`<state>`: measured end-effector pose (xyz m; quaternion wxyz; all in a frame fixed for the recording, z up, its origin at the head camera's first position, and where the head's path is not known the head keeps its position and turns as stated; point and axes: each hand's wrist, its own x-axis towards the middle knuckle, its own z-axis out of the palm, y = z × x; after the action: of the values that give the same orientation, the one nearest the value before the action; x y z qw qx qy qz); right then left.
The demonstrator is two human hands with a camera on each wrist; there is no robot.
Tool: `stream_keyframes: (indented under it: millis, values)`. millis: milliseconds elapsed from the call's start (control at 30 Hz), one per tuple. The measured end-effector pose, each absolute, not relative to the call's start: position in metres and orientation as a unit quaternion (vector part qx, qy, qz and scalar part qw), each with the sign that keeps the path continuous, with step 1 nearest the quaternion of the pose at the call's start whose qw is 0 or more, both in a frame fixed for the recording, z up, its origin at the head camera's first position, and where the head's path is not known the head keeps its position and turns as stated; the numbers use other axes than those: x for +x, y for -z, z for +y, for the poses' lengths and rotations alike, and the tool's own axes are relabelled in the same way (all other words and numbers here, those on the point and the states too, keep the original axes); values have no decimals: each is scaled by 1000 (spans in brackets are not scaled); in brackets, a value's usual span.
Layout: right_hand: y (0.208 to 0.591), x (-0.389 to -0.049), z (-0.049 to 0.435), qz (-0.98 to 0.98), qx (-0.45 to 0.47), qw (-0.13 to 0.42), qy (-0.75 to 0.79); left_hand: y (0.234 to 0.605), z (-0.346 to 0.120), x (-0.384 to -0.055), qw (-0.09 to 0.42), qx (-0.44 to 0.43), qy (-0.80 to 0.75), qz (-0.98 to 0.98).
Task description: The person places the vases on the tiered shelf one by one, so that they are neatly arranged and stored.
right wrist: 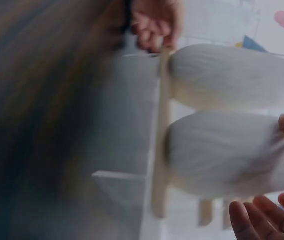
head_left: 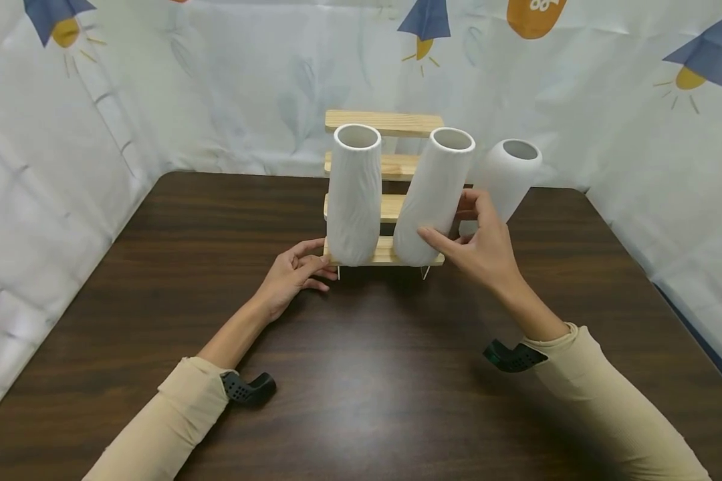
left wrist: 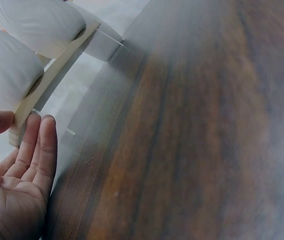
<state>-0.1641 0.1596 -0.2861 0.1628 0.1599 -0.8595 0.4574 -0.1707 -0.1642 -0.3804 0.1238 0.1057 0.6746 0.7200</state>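
A stepped wooden rack (head_left: 385, 123) with thin clear supports stands toward the back of the table. My left hand (head_left: 291, 272) pinches the left end of its lowest slat (head_left: 387, 250), thumb above and fingers beneath, as the left wrist view also shows. On that slat, one tall white textured vase (head_left: 354, 200) stands upright at the left. A second, matching vase (head_left: 433, 197) is at the right, leaning rightward in the head view. My right hand (head_left: 486, 244) holds this second vase, thumb on its front and fingers around its right side.
A rounder, smooth white vase (head_left: 508, 175) stands right of the rack, partly behind my right hand. The dark wood-grain table (head_left: 361, 387) extends toward me. A patterned white curtain (head_left: 234, 87) hangs behind and along both sides.
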Motion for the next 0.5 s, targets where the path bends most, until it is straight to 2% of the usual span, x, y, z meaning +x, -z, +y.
stream_keyframes:
  millis: [500]
  values:
    - [319, -160, 201, -887, 118, 133, -426, 379, -164, -170, 126, 105, -717, 677]
